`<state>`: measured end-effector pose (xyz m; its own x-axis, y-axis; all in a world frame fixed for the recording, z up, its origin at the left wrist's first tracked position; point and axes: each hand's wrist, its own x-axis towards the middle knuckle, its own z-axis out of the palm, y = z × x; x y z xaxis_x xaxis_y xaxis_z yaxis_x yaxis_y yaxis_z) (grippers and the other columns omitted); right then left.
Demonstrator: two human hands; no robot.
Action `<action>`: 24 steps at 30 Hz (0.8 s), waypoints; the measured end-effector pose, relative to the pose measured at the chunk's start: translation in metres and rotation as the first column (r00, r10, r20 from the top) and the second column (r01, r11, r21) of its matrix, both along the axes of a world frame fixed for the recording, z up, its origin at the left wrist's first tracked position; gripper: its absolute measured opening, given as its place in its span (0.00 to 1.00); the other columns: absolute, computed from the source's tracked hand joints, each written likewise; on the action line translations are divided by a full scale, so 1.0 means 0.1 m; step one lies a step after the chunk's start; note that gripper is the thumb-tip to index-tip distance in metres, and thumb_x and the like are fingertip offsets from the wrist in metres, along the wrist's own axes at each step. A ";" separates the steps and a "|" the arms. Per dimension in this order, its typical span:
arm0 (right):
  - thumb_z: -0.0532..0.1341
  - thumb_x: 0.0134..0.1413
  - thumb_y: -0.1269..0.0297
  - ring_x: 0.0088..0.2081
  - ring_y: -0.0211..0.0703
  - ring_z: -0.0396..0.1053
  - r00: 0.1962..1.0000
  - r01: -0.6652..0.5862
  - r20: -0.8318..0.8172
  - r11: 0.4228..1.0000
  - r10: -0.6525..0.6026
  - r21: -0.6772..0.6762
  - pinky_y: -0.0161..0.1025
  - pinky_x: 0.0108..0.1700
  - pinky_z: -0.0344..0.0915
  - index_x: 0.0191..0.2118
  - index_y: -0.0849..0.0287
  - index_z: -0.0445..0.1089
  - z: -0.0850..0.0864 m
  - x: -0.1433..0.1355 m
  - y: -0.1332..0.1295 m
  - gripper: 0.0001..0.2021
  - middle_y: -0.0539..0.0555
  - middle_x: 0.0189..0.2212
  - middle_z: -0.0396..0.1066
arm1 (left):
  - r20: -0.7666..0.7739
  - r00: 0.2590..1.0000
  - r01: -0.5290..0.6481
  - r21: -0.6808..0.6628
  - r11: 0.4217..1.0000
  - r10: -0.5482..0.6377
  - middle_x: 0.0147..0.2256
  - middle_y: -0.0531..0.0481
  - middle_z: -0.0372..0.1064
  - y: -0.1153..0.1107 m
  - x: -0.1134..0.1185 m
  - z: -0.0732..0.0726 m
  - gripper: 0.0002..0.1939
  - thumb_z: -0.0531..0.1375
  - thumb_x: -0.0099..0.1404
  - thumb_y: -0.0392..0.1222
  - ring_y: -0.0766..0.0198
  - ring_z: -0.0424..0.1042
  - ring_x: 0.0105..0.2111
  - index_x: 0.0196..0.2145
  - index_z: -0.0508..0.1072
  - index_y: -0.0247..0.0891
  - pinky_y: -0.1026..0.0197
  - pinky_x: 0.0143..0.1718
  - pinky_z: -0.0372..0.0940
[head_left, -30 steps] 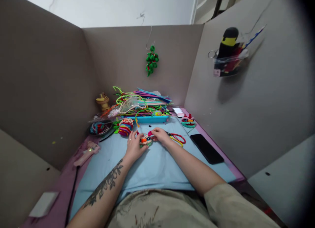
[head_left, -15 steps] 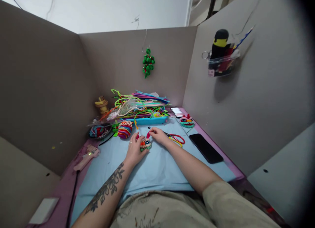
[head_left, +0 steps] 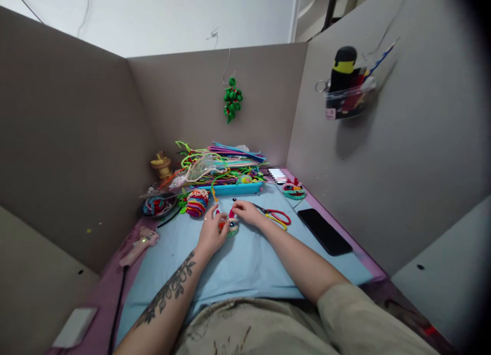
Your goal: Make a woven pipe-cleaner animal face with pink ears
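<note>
A small pipe-cleaner figure (head_left: 232,228), with a green lower edge, orange and cream parts and a dark round eye, lies on the light blue cloth. My left hand (head_left: 211,227) is closed on its left side, thumb and fingers covering part of it. Two deep pink upright pieces stick up from its top. My right hand (head_left: 245,212) pinches the right-hand pink piece (head_left: 231,215) between thumb and fingertips. Just right of that hand lie scissors (head_left: 276,218) with red and yellow handles. A small black bead-like dot (head_left: 234,199) rests beyond the hands.
Behind the hands, a blue tray (head_left: 233,190) holds a heap of pipe cleaners (head_left: 222,163). A striped woolly ball (head_left: 197,203) and a dark bowl (head_left: 157,206) stand left. A pink glue gun (head_left: 138,246) lies left, a black phone (head_left: 324,231) right. Partition walls surround the table.
My left fingers have shifted further over the figure, covering more of its orange part. My right hand keeps its pinch on the pink piece. The view has shifted slightly.
</note>
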<state>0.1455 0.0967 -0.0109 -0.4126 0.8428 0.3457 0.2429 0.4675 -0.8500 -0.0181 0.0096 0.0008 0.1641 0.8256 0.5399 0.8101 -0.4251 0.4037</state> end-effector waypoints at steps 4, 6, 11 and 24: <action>0.55 0.47 0.67 0.24 0.34 0.61 1.000 -0.016 0.009 1.000 0.016 -0.012 0.29 0.28 0.56 0.26 0.61 0.67 -0.01 -0.01 -0.02 0.06 0.46 0.20 0.64 | -0.107 0.994 0.008 -0.031 0.999 -0.011 0.53 0.37 0.56 0.08 0.04 0.11 0.07 0.56 0.57 0.38 0.48 0.57 0.55 0.35 0.70 0.36 0.48 0.52 0.56; 0.55 0.47 0.68 0.24 0.33 0.61 1.000 -0.011 0.020 1.000 0.011 -0.004 0.29 0.29 0.56 0.26 0.61 0.66 -0.02 -0.01 -0.03 0.05 0.46 0.21 0.64 | -0.177 0.983 0.033 -0.065 0.997 -0.044 0.51 0.36 0.58 0.12 0.05 0.16 0.06 0.56 0.57 0.37 0.47 0.58 0.54 0.34 0.70 0.35 0.47 0.52 0.57; 0.54 0.48 0.68 0.24 0.34 0.61 0.998 0.036 0.052 0.999 -0.037 0.033 0.29 0.27 0.55 0.26 0.60 0.67 -0.03 -0.01 -0.05 0.06 0.45 0.20 0.64 | -0.254 0.964 0.048 -0.121 0.992 -0.078 0.49 0.33 0.60 0.18 0.04 0.22 0.05 0.56 0.57 0.36 0.48 0.62 0.51 0.30 0.70 0.34 0.49 0.50 0.59; 0.54 0.50 0.67 0.27 0.34 0.60 0.993 0.004 0.116 0.993 -0.018 0.121 0.30 0.31 0.54 0.28 0.61 0.67 -0.08 -0.02 0.02 0.06 0.46 0.22 0.65 | -0.235 0.963 0.103 -0.134 0.986 -0.133 0.49 0.35 0.61 0.26 0.03 0.15 0.05 0.53 0.59 0.34 0.52 0.64 0.48 0.29 0.69 0.33 0.49 0.49 0.60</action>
<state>0.1435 0.0988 -0.0190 -0.4466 0.8028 0.3951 0.3425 0.5613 -0.7534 -0.0152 0.0356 0.0160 0.3779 0.8484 0.3708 0.8369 -0.4843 0.2552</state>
